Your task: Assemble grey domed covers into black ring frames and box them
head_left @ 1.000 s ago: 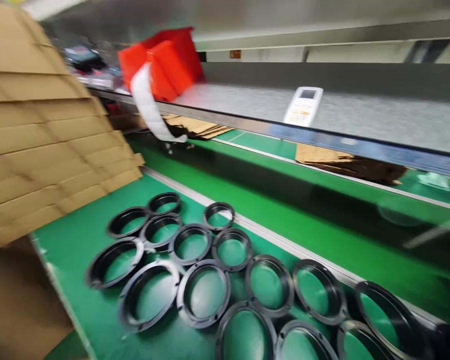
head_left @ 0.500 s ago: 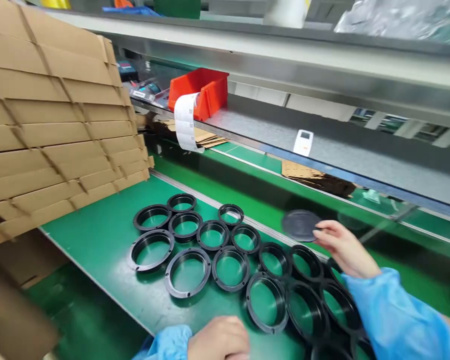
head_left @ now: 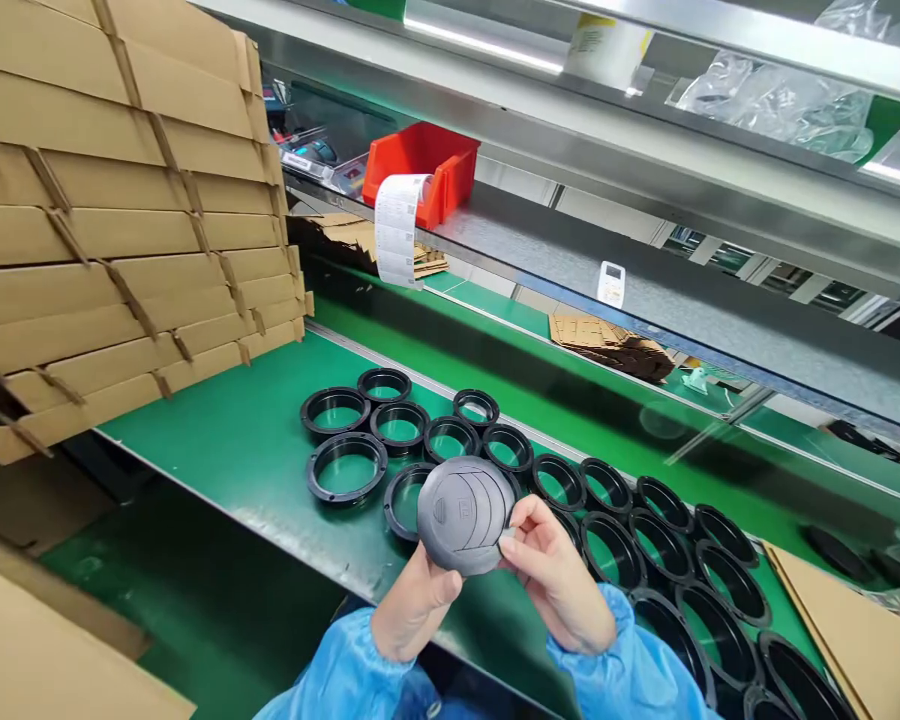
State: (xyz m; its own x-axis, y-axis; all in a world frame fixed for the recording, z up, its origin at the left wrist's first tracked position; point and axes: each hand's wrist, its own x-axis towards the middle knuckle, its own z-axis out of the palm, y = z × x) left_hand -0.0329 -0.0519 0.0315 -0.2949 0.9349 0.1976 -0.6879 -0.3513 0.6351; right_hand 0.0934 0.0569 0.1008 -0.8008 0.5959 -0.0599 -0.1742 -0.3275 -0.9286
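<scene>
Between my two hands, tilted up above the table's front edge, is a round dark-grey plastic cover (head_left: 466, 510) with curved ridges and a small mark in its middle. My left hand (head_left: 420, 600) grips it from below at the lower left rim, thumb on the near face. At the lower right rim, my right hand (head_left: 551, 565) pinches the edge between thumb and fingers. Behind the cover, black plastic rings (head_left: 347, 437) stand in loose rows on the green table (head_left: 232, 450). The cover hides part of some rings.
Stacked flat cardboard boxes (head_left: 135, 170) rise at the left. A shelf over the table bears a red bin (head_left: 457, 180) with a label strip (head_left: 397, 230) hanging down, and a white remote (head_left: 611, 284). Dark discs (head_left: 838, 553) and a cardboard sheet (head_left: 855, 630) lie at the right.
My right hand has brought the cover from the back of the table towards me. My left hand has risen and now grips it too. The view has shifted to the right.
</scene>
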